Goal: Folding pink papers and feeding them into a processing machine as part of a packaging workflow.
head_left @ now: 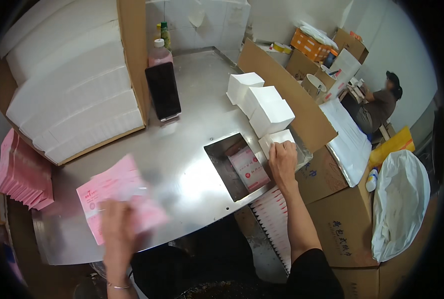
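On the left of the metal table lie pink printed plastic packets (102, 189), with a pink sheet-like part smeared by motion beside them. My left hand (116, 224) is over their near side, blurred, so its fingers and any hold cannot be made out. At the right edge my right hand (283, 162) has its fingers bent down around a small stack of white paper tissues (277, 138). Further white tissue stacks (271, 110) stand just beyond it. Left of that hand, a rectangular opening in the table (217, 154) shows a pink-and-white packet (248, 168) inside.
A carton of white tissue stacks (72, 89) stands at left, with bundled pink packets (25, 172) beside it. A phone (163, 92) leans upright before a bottle (159, 52). Cartons (339, 229), a white bag (401, 204) and a seated person (379, 104) are at right.
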Available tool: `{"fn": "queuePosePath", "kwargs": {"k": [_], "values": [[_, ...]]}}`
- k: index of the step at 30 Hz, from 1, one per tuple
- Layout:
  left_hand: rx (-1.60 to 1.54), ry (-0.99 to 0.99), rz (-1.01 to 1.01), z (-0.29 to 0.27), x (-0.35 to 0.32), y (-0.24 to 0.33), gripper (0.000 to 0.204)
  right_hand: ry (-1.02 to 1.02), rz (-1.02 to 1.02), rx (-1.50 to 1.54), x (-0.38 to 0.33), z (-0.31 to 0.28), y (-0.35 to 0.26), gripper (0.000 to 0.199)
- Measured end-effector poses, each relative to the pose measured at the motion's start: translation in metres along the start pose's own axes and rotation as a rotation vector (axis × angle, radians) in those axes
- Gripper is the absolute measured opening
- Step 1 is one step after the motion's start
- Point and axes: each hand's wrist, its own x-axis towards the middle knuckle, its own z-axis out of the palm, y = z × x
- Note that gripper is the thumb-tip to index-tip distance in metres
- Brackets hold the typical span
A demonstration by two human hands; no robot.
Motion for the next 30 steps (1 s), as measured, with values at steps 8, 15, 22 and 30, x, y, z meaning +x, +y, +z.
{"fn": "queuePosePath", "kwargs": {"k": [8, 15, 22, 30], "values": [[0.049, -0.207, 0.220, 0.094, 0.006, 0.030, 0.013, -0.039, 0.007, 0.123, 0.002, -0.004, 0.008, 0.011], [-0.193, -0.165, 0.366, 0.105, 0.001, 0.045, 0.028, -0.031, -0.337, 0.415, -0.027, -0.019, -0.059, 0.037], [0.139, -0.124, 0.162, 0.103, -0.002, 0.049, 0.078, -0.510, -0.607, 0.237, -0.040, -0.025, -0.161, 0.033], [0.256, -0.138, 0.246, 0.102, 0.005, 0.034, 0.054, -0.099, -0.220, 0.297, -0.021, -0.035, -0.089, 0.030]]}}
